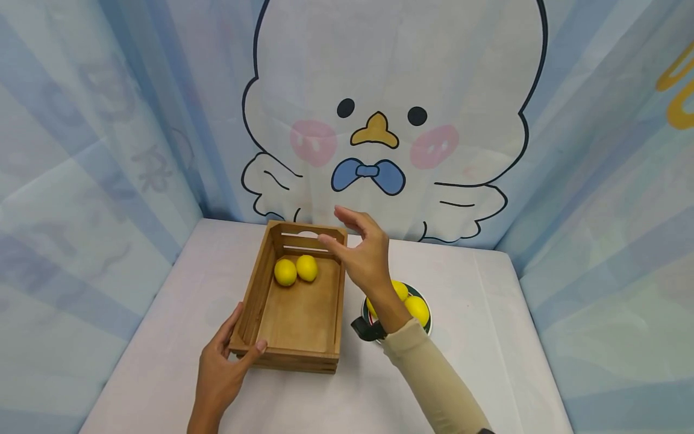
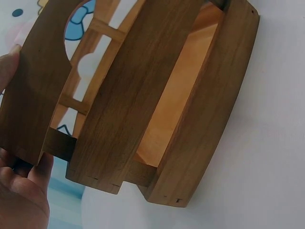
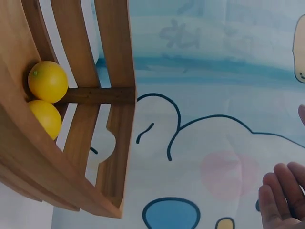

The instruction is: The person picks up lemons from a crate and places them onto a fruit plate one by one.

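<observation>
The left hand [image 1: 219,367] grips the near left corner of a wooden crate [image 1: 298,319], with the thumb laid over the near rim and the fingers against the outside of the left wall. The left wrist view confirms contact, with the thumb on one side of a slat and fingertips at its edge. This hand reaches in from the near side, its wrist low and the thumb pointing inward to the right. The right hand [image 1: 365,253] holds nothing; its thumb stands well apart from the gently bent fingers, leaving a wide gap. It is raised near the crate's far right corner, fingers directed leftward, and the right wrist view shows it apart from the wood. Its forearm, in a beige sleeve [image 1: 436,371] with a black strap [image 1: 367,330] at the wrist, slants up from the near right. Two yellow fruits [image 1: 285,272] lie inside the crate, beyond the left hand's grip and to the left of the raised right hand, close beside each other. Below the right wrist, a dark green plate [image 1: 414,290] bears more yellow fruits [image 1: 417,311], partly hidden by the arm; their number cannot be determined.
</observation>
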The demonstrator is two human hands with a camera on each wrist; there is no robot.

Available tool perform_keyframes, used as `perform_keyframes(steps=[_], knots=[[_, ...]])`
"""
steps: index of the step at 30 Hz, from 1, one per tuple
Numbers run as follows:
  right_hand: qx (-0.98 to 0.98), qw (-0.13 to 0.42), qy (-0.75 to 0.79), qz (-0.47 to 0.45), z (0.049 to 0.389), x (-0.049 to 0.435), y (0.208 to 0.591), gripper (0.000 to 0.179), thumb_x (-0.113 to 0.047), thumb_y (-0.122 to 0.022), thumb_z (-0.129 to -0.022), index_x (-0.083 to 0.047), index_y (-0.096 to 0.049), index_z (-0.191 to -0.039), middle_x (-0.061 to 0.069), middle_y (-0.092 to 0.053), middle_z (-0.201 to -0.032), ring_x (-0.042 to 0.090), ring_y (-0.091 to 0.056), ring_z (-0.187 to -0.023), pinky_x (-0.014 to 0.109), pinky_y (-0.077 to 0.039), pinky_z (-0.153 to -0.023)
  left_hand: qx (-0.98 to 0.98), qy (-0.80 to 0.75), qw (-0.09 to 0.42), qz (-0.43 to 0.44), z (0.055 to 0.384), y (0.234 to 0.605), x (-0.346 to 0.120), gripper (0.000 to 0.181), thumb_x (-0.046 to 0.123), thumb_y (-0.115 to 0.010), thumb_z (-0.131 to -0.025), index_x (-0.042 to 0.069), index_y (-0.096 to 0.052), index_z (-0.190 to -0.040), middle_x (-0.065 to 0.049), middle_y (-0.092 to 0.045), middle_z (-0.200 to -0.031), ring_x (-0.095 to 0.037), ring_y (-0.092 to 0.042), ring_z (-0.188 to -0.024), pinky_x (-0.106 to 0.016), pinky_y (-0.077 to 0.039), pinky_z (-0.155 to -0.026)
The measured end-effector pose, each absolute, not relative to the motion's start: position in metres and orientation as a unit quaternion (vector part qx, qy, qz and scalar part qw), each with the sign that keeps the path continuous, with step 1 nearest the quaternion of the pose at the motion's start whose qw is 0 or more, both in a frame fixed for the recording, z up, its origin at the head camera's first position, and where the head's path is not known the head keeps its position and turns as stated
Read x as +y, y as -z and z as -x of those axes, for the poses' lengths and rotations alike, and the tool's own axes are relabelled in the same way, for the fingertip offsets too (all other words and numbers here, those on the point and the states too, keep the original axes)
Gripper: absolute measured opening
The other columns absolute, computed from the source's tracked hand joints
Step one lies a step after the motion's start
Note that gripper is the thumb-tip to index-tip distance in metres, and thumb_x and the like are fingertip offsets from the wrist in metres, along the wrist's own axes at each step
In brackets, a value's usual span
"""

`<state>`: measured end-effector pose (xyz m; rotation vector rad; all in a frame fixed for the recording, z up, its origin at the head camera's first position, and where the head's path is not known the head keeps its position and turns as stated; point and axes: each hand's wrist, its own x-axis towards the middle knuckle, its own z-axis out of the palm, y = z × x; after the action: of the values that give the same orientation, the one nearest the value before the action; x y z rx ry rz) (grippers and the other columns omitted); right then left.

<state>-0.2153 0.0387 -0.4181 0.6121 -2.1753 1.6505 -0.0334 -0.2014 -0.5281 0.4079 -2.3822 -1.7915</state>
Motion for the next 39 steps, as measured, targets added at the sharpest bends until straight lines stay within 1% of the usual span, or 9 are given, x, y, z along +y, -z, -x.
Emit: perform_keyframes(steps=[8, 14, 18, 20, 23, 29, 34, 39], knots=[[-0.76, 0.162, -0.588, -0.223, 0.219, 0.029, 0.417, 0.054, -0.024, -0.091, -0.087, -0.017, -0.071, -0.137, 0.007, -0.072, -0.134, 0.019, -0.067, -0.124, 0.034, -0.054, -0.115, -0.792, 0.59, 0.067, -0.139, 0.034, 0.528, -0.201, 0.087, 0.03, -0.087, -0.091, 0.023, -0.041, -0.165, 0.0, -0.038, -0.171, -0.027, -0.036, -0.16, 0.005, -0.029, -0.11], [-0.755, 0.16, -0.592, -0.234, 0.221, 0.023, 0.413, 0.057, -0.022, -0.093, -0.085, -0.013, -0.071, -0.136, 0.009, -0.073, -0.132, 0.021, -0.069, -0.123, 0.032, -0.054, -0.114, -0.791, 0.593, 0.065, -0.139, 0.034, 0.528, -0.201, 0.085, 0.03, -0.087, -0.092, 0.03, -0.041, -0.164, 0.001, -0.038, -0.171, -0.027, -0.035, -0.16, 0.005, -0.029, -0.11], [-0.753, 0.158, -0.591, -0.24, 0.222, 0.02, 0.412, 0.058, -0.023, -0.093, -0.084, -0.011, -0.071, -0.137, 0.012, -0.072, -0.133, 0.024, -0.069, -0.123, 0.03, -0.055, -0.113, -0.791, 0.593, 0.065, -0.138, 0.033, 0.528, -0.201, 0.085, 0.031, -0.087, -0.092, 0.032, -0.041, -0.163, 0.001, -0.038, -0.171, -0.027, -0.035, -0.16, 0.005, -0.029, -0.111], [-0.757, 0.156, -0.589, -0.239, 0.223, 0.018, 0.412, 0.059, -0.023, -0.093, -0.084, -0.011, -0.071, -0.137, 0.011, -0.072, -0.133, 0.024, -0.069, -0.123, 0.029, -0.055, -0.112, -0.791, 0.592, 0.064, -0.14, 0.033, 0.528, -0.201, 0.085, 0.031, -0.087, -0.092, 0.032, -0.041, -0.163, 0.001, -0.038, -0.171, -0.026, -0.035, -0.16, 0.005, -0.029, -0.111], [-0.76, 0.152, -0.586, -0.237, 0.224, 0.015, 0.412, 0.059, -0.024, -0.093, -0.085, -0.011, -0.071, -0.137, 0.012, -0.072, -0.134, 0.023, -0.069, -0.124, 0.028, -0.055, -0.112, -0.793, 0.59, 0.063, -0.141, 0.033, 0.528, -0.201, 0.085, 0.031, -0.087, -0.092, 0.032, -0.041, -0.163, 0.001, -0.038, -0.171, -0.027, -0.035, -0.16, 0.005, -0.029, -0.11], [-0.768, 0.142, -0.58, -0.232, 0.226, 0.009, 0.412, 0.059, -0.026, -0.093, -0.085, -0.012, -0.071, -0.137, 0.008, -0.072, -0.134, 0.021, -0.069, -0.124, 0.03, -0.055, -0.113, -0.797, 0.585, 0.066, -0.139, 0.034, 0.528, -0.201, 0.086, 0.031, -0.087, -0.092, 0.028, -0.04, -0.165, -0.001, -0.038, -0.171, -0.028, -0.036, -0.16, 0.005, -0.029, -0.109], [-0.775, 0.133, -0.575, -0.227, 0.227, 0.005, 0.411, 0.058, -0.027, -0.092, -0.086, -0.014, -0.07, -0.138, 0.005, -0.072, -0.136, 0.016, -0.068, -0.125, 0.03, -0.055, -0.112, -0.798, 0.583, 0.068, -0.139, 0.034, 0.528, -0.201, 0.086, 0.029, -0.087, -0.092, 0.028, -0.041, -0.164, 0.0, -0.038, -0.171, -0.028, -0.035, -0.16, 0.005, -0.028, -0.11], [-0.776, 0.126, -0.575, -0.225, 0.23, 0.0, 0.412, 0.057, -0.027, -0.091, -0.087, -0.015, -0.07, -0.139, 0.004, -0.072, -0.137, 0.013, -0.067, -0.126, 0.029, -0.054, -0.113, -0.8, 0.58, 0.068, -0.139, 0.033, 0.528, -0.201, 0.086, 0.03, -0.087, -0.091, 0.029, -0.041, -0.164, 0.0, -0.039, -0.171, -0.027, -0.036, -0.159, 0.006, -0.028, -0.11]])
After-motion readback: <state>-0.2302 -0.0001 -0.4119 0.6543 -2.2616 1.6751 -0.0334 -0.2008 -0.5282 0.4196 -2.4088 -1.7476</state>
